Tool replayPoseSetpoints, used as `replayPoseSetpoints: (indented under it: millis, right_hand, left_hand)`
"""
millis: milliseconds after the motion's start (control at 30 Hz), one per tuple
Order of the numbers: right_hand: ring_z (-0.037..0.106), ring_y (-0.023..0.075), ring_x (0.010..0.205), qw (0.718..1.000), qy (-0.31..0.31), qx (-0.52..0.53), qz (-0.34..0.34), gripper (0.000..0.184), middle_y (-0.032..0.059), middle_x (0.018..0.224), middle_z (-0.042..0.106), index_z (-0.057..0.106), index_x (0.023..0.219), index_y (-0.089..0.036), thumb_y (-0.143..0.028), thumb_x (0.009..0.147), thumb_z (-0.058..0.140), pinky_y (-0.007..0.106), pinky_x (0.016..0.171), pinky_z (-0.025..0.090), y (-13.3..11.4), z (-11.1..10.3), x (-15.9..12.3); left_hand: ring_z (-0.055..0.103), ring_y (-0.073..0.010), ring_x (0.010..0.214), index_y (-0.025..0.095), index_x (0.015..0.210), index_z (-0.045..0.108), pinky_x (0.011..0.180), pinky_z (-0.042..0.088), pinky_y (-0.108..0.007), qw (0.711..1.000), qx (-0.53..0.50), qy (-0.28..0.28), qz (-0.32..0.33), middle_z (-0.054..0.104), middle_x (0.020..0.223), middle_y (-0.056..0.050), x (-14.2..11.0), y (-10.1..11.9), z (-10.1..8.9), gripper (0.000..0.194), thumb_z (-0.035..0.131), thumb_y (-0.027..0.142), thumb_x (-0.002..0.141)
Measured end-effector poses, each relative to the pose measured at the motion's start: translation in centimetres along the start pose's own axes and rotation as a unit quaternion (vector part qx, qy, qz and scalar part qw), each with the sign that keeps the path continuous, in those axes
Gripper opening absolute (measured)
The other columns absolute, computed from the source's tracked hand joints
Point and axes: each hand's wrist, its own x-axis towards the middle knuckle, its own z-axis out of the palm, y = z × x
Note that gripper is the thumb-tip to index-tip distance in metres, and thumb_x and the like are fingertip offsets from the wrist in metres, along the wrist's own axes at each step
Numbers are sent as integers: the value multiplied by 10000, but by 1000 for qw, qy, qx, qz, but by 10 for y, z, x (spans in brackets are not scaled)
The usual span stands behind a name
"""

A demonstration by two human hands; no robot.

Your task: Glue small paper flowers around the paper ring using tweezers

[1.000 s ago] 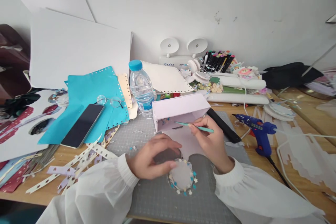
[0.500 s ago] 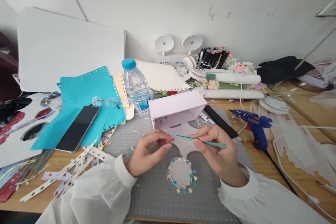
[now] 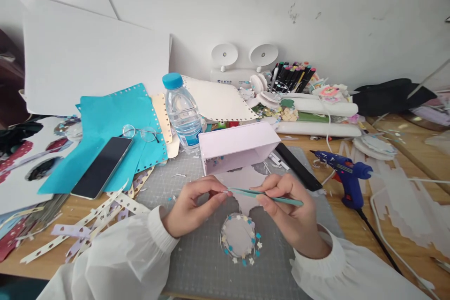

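Observation:
In the middle of the head view, my right hand (image 3: 290,211) is closed around a pair of teal tweezers (image 3: 281,199), their tips pointing left. Those tips meet the fingertips of my left hand (image 3: 197,206), where thumb and forefinger pinch together over a tiny pale bit too small to name. Below both hands a round paper disc (image 3: 239,234) lies on the grey cutting mat (image 3: 207,267). Small blue, white and cream flower shapes ring its edge. A scalloped white paper piece (image 3: 242,180) lies partly under the open lilac box (image 3: 242,140) just beyond my fingers.
A water bottle (image 3: 183,112) stands behind my left hand. Left are teal sheets (image 3: 112,103), glasses (image 3: 140,133), a phone (image 3: 101,167) and punched paper strips (image 3: 101,215). A blue glue gun (image 3: 346,173) with its cord lies right, near a black bar (image 3: 297,166).
The tweezer tips have come to my left fingertips, and their two arms now show slightly apart. My left thumb and forefinger have drawn closer together. The view has shifted slightly.

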Motion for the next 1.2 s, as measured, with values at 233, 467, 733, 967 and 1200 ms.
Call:
replayPoseSetpoints:
  millis: [233, 467, 733, 967, 1200]
  right_hand:
    - [635, 164, 725, 1000, -6, 22, 21, 126, 26, 755, 619, 551, 806, -222, -111, 834, 603, 300, 621, 531, -1, 0, 2]
    - [633, 147, 748, 999, -11, 29, 9, 153, 3, 734, 567, 556, 807, -213, -66, 833, 587, 270, 641, 514, 0, 1, 1]
    - [607, 128, 689, 996, 38, 66, 55, 137, -7, 767, 559, 525, 809, -222, -118, 844, 606, 275, 615, 518, 10, -5, 0]
    - [658, 183, 819, 970, 17, -166, -178, 231, 59, 853, 643, 549, 875, -205, 10, 794, 556, 342, 703, 553, -10, 6, 2]
    - [620, 175, 783, 867, -129, -299, -378, 227, 141, 962, 695, 573, 921, -133, 41, 782, 530, 325, 667, 549, 2, 21, -4]
  left_hand:
    - [584, -144, 657, 107, 853, 692, 604, 460, -240, 1000, -9, -21, 9, 657, 718, -80, -1, -2, -1, 161, 577, 213, 890]
    - [563, -132, 633, 82, 848, 703, 585, 433, -229, 1000, 0, -28, -9, 648, 725, -86, 0, -2, -1, 190, 565, 204, 894]
    - [556, -130, 643, 85, 871, 711, 597, 430, -229, 999, -3, -7, -38, 656, 766, -91, -1, -4, -1, 191, 582, 225, 885]
    - [490, -109, 591, 101, 907, 731, 543, 377, -221, 987, -114, -74, -81, 589, 688, -49, 0, 0, -3, 336, 538, 376, 915]
    - [361, -86, 482, 111, 592, 640, 503, 283, -239, 962, -198, -127, -138, 424, 477, 17, -3, -4, 1, 485, 499, 432, 927]
